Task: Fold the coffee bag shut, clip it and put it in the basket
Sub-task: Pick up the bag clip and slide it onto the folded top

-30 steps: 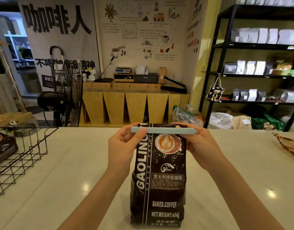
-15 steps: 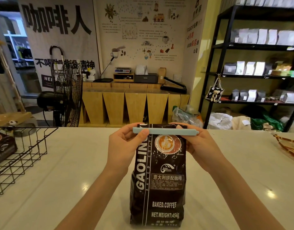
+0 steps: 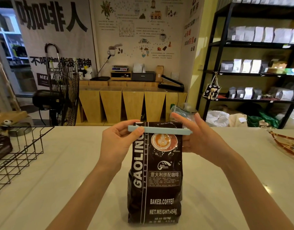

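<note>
A dark brown coffee bag (image 3: 156, 176) stands upright on the white counter (image 3: 60, 180) in front of me. A long pale blue clip (image 3: 166, 130) lies across its folded top. My left hand (image 3: 118, 143) pinches the clip's left end between thumb and fingers. My right hand (image 3: 197, 138) is beside the bag's upper right edge, fingers spread and lifted off the clip; its thumb is hidden behind the bag. The black wire basket (image 3: 18, 156) stands at the counter's left edge, well left of the bag.
Another dark coffee bag (image 3: 0, 146) lies in the basket. A patterned packet (image 3: 287, 143) lies at the counter's right edge. Beyond the counter are a standing fan (image 3: 63, 95), a wooden bench and black shelves (image 3: 259, 72) of bags.
My right hand has let go of the clip's right end and opened its fingers. The left hand still holds the left end. The bag has stayed in place.
</note>
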### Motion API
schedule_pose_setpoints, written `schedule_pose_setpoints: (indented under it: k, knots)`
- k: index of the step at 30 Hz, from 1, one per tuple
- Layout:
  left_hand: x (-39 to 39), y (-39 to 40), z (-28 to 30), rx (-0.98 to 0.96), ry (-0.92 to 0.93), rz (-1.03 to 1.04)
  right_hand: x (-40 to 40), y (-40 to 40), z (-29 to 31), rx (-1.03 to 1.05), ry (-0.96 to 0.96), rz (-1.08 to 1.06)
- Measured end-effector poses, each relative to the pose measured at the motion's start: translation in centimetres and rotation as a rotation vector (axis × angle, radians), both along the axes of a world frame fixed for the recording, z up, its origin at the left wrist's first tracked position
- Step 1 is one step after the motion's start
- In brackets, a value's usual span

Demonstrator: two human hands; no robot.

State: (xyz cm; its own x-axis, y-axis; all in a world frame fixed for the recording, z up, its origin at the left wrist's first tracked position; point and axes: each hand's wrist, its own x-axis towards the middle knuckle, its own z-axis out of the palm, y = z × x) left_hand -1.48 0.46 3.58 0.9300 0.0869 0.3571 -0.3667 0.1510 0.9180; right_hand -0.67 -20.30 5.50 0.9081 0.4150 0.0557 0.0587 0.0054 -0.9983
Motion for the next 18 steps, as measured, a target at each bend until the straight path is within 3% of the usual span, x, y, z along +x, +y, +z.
schedule_pose_setpoints:
  k: [5, 18]
  knots:
    - [0.0, 0.2, 0.2, 0.024, 0.007, 0.016, -0.2, -1.3, -0.3, -0.208, -0.247, -0.148]
    - [-0.2, 0.0, 0.1, 0.020, 0.006, 0.058, 0.1, -0.7, -1.5, -0.019, -0.338, -0.333]
